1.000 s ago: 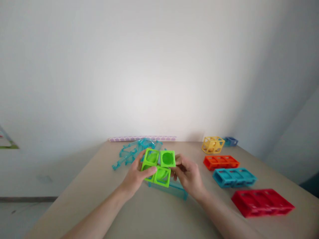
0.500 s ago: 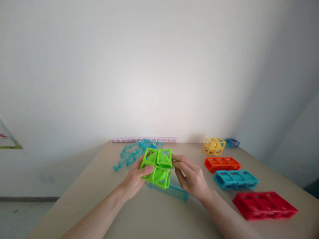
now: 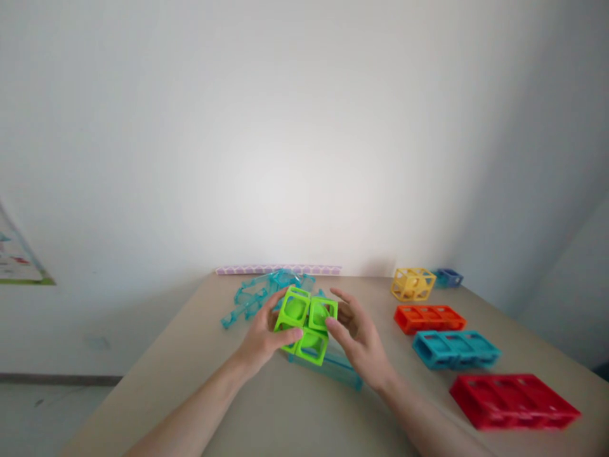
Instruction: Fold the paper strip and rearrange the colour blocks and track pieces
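Above the middle of the table, my left hand (image 3: 266, 336) grips a bright green block made of several joined open-frame cubes (image 3: 311, 346). Its thumb lies across the lower cubes, and its fingers reach round the far left side. My right hand (image 3: 364, 346) has its thumb on the face of the right-hand green cube, with the index finger raised and the other fingers curled behind. Below the green block, partly covered by it and the hands, lies a clear blue plastic track piece (image 3: 333, 371).
Clear blue track parts (image 3: 247, 308) lie in a heap behind my left hand. A purple patterned strip (image 3: 278, 270) runs along the wall. On the right stand a yellow block (image 3: 413, 284), a dark blue one (image 3: 450, 278), an orange one (image 3: 429, 318), a teal one (image 3: 457, 349) and a red one (image 3: 514, 401).
My right thumb has come round onto the front of the green cube, and my right fingers have spread. The green block has turned slightly. The whole view has shifted a little.
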A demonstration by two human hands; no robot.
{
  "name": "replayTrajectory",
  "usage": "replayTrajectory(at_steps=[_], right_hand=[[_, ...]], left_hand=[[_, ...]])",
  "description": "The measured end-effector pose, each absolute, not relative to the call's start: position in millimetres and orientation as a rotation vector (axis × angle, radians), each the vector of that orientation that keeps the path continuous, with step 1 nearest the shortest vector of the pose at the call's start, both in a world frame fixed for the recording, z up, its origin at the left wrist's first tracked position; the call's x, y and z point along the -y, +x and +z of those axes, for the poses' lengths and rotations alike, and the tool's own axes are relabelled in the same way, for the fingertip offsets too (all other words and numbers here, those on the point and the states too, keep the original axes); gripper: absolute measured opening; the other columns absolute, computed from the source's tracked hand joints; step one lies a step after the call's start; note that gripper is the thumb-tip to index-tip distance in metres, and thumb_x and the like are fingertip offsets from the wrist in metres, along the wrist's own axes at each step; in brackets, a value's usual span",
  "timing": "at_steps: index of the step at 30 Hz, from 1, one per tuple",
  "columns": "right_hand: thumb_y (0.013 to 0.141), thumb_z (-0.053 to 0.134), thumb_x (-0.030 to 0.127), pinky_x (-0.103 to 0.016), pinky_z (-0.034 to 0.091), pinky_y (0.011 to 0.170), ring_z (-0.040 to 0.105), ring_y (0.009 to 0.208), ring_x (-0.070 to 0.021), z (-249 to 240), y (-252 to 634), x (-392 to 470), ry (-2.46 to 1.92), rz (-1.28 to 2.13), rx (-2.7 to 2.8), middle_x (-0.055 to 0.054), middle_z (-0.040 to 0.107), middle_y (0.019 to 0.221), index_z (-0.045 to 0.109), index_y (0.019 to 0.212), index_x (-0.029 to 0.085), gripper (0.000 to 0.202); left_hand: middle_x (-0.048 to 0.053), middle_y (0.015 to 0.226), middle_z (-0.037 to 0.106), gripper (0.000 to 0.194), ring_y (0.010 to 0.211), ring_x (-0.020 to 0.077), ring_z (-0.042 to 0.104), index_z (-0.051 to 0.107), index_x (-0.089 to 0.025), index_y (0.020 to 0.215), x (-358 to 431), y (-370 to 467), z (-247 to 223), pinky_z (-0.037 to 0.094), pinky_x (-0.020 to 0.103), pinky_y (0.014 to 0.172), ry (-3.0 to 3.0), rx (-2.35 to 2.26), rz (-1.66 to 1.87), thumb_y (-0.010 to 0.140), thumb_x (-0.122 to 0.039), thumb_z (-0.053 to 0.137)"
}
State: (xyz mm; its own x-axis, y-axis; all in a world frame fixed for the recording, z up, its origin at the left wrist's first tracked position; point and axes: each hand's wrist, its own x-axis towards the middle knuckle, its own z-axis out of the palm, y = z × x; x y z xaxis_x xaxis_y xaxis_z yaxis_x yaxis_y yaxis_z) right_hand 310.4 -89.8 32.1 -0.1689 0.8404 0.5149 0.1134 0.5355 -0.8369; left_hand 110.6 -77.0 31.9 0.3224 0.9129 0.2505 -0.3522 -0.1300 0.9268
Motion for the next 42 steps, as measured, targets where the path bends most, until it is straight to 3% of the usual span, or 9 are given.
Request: replayTrajectory(at_steps=[11,18,23,27,34,37,42], right_hand=[[0.086,0.064,0.036,-0.036,0.051,0.081,0.063,0.094,-0.0207,31,310,89,-0.836,0.745,1.683,-0.008,0.064,0.109,0.044,0.128,0.022,0.049],[0.084,0.066,0.033,-0.033,0.049,0.072,0.059,0.080,-0.0179,32,312,92,-0.948,0.660,1.844,-0.003,0.064,0.092,0.025,0.144,0.023,0.074],[0.083,0.067,0.035,-0.029,0.046,0.065,0.058,0.077,-0.0165,36,311,92,-0.933,0.696,1.800,-0.002,0.064,0.092,0.034,0.139,0.022,0.067],[0.086,0.064,0.034,-0.029,0.048,0.064,0.061,0.079,-0.0175,37,311,91,-0.850,0.768,1.710,-0.005,0.065,0.103,0.042,0.132,0.022,0.053],[0.086,0.060,0.034,-0.036,0.053,0.077,0.061,0.102,-0.0248,29,343,57,-0.872,0.415,1.369,-0.014,0.059,0.123,0.038,0.136,0.022,0.056],[0.083,0.056,0.036,-0.038,0.054,0.072,0.063,0.092,-0.0262,19,374,29,-1.178,0.167,1.230,-0.018,0.060,0.119,0.037,0.137,0.016,0.060],[0.076,0.050,0.028,-0.047,0.051,0.083,0.063,0.096,-0.0303,-7,405,-1,-1.379,0.101,1.262,-0.021,0.062,0.116,0.044,0.131,0.009,0.058]], left_hand=[[0.008,0.106,0.072,0.077,0.091,0.0249,0.070,0.042,-0.020,0.131,75,111,28,0.056,0.035,0.078,1.296,-0.632,1.232,0.065,-0.024,0.082],[0.007,0.109,0.070,0.082,0.095,0.0241,0.069,0.041,-0.021,0.135,75,113,26,0.055,0.033,0.081,1.288,-0.668,1.323,0.064,-0.023,0.082],[0.008,0.112,0.069,0.087,0.097,0.0246,0.068,0.038,-0.022,0.138,76,113,23,0.055,0.033,0.081,1.289,-0.686,1.355,0.064,-0.024,0.082],[0.010,0.120,0.065,0.083,0.109,0.0267,0.063,0.039,-0.023,0.137,75,114,23,0.050,0.036,0.091,1.335,-0.597,1.333,0.066,-0.025,0.081],[0.012,0.132,0.055,0.072,0.110,0.0233,0.060,0.039,-0.026,0.138,73,109,22,0.047,0.036,0.093,1.493,-0.677,1.342,0.076,-0.027,0.073],[0.010,0.122,0.059,0.062,0.101,0.0206,0.061,0.043,-0.026,0.134,71,107,21,0.048,0.034,0.089,1.514,-0.737,1.364,0.078,-0.030,0.071],[0.007,0.109,0.062,0.051,0.090,0.0171,0.061,0.049,-0.024,0.127,67,106,18,0.048,0.032,0.085,1.539,-0.758,1.359,0.080,-0.032,0.068]])
